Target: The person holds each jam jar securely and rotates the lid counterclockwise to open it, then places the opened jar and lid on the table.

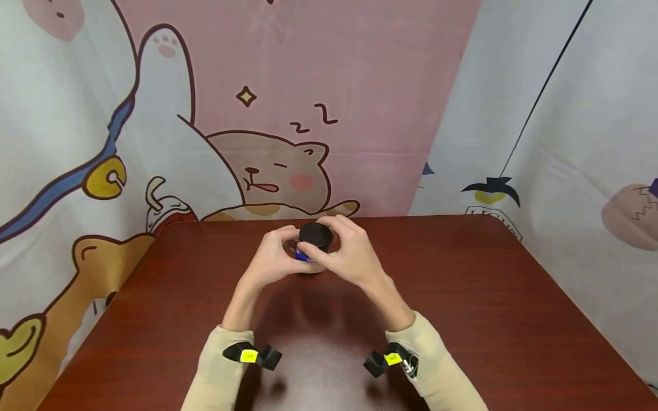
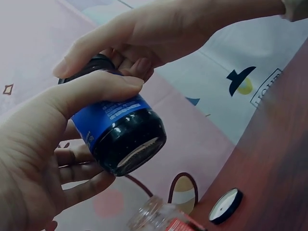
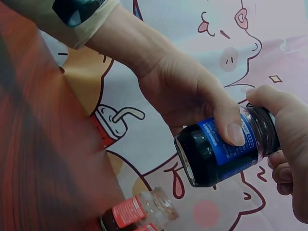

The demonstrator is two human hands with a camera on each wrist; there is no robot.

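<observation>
A small glass jar [image 2: 127, 137] with a blue label, dark contents and a black lid [image 1: 316, 234] is held up over the table, tilted in both wrist views. My left hand [image 1: 272, 260] grips its body, thumb [image 3: 234, 130] lying across the blue label. The right hand [image 1: 354, 251] curls its fingers and thumb around the lid end, seen in the right wrist view at the jar's neck [image 3: 262, 130]. In the left wrist view, a clear glass jar [image 2: 147, 214] with a red label shows its uncapped neck below the hands.
A loose black-rimmed lid [image 2: 226, 206] lies on the table, pale inner side showing, near the red-labelled jar. The dark red wooden table [image 1: 452, 297] reaches back to a cartoon-printed cloth [image 1: 390, 103]. Black cameras sit on both sleeves.
</observation>
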